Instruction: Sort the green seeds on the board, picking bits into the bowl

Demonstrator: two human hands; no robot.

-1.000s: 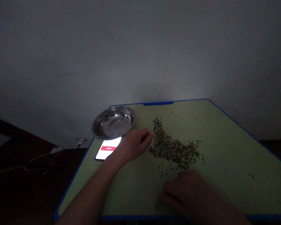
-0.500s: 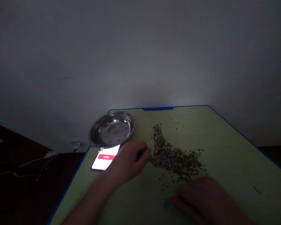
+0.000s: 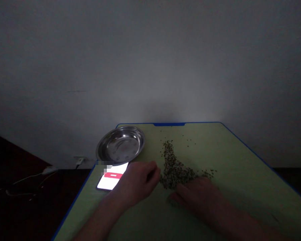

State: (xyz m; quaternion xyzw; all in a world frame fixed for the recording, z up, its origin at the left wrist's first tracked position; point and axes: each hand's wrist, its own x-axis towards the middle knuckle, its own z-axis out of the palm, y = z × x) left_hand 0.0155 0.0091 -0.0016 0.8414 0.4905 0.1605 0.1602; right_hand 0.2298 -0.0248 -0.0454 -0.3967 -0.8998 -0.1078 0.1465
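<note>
A pile of small dark beans or seeds mixed with pale grains (image 3: 174, 170) lies spread on the pale green table (image 3: 230, 150). My left hand (image 3: 141, 179) rests at the pile's left edge, fingers curled inward with thumb and fingertips close together; whatever they hold is too small to see. Over the near right part of the pile is my right hand (image 3: 199, 194), its fingers bent down and closed, slightly blurred. Its fingertips are partly hidden, so what lies in them cannot be made out.
A shiny steel basin (image 3: 121, 144) stands at the table's back left. Just in front of it lies a phone (image 3: 109, 182) with a lit white screen, partly behind my left wrist. A wall (image 3: 150, 67) rises behind the table. Cables (image 3: 22, 180) trail on the floor at left.
My right hand first drew back rightward, then moved forward and left onto the pile, covering its near right part. My left hand keeps its place beside the pile. The view has tilted up slightly.
</note>
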